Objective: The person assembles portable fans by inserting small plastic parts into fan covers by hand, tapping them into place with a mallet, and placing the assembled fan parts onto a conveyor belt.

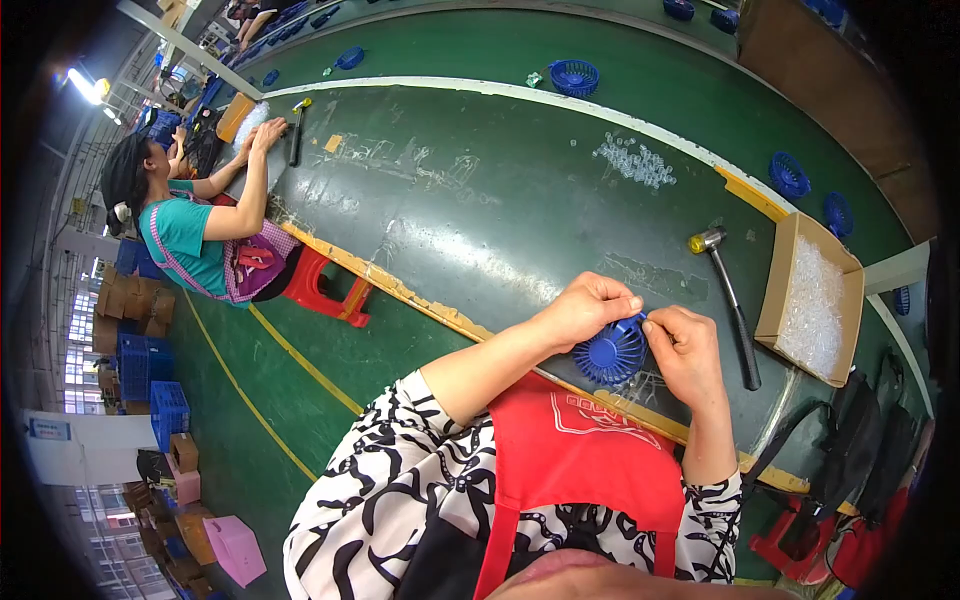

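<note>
A small round blue fan cage (pixel 610 352) with thin ribs is held at the near edge of the workbench. My left hand (pixel 588 312) pinches its upper part with closed thumb and fingers. On the other side, the closed fingers of my right hand (pixel 685 348) grip the cage's upper right edge. Whatever small piece may lie between the fingertips is too hidden to make out. To the right of my right hand lies a hammer (pixel 728 290) with a yellow-tipped head and a black handle.
A cardboard box (pixel 778 290) of small clear plastic pieces stands at the right. More clear pieces (pixel 637 162) are scattered farther back. Beyond the bench, a green conveyor (pixel 450 55) carries several blue cages (pixel 574 77). A co-worker (pixel 205 225) sits at the left near another hammer (pixel 297 132).
</note>
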`<move>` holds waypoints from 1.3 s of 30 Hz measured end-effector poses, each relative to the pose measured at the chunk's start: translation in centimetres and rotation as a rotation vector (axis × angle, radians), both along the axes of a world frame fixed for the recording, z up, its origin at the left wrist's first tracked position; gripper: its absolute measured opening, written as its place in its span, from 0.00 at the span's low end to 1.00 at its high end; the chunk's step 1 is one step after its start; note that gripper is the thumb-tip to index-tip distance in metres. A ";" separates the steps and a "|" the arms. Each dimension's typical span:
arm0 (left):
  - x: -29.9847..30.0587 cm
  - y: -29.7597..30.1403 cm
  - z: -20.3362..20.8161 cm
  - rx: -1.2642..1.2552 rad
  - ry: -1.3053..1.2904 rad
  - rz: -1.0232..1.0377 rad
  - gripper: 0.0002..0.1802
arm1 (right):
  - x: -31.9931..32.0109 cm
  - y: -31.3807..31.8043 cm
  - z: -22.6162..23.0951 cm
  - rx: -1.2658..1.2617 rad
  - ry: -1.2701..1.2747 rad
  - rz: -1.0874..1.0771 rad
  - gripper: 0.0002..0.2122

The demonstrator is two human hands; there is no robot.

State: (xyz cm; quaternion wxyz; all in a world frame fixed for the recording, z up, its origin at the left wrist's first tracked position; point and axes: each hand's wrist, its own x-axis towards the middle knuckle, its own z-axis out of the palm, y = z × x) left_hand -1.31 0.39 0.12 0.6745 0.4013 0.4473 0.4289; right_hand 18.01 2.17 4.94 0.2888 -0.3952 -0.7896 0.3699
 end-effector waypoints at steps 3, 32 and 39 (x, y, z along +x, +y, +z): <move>0.9 1.0 -0.1 -0.164 -0.044 -0.034 0.10 | 0.9 0.5 -0.2 -0.025 -0.029 -0.062 0.04; 1.0 1.5 -1.7 0.744 1.188 0.249 0.61 | 1.3 2.1 -0.9 0.372 -0.192 -0.325 0.11; 0.4 0.9 -0.9 0.699 1.197 0.244 0.61 | 0.8 2.4 0.9 0.601 -0.108 -0.349 0.13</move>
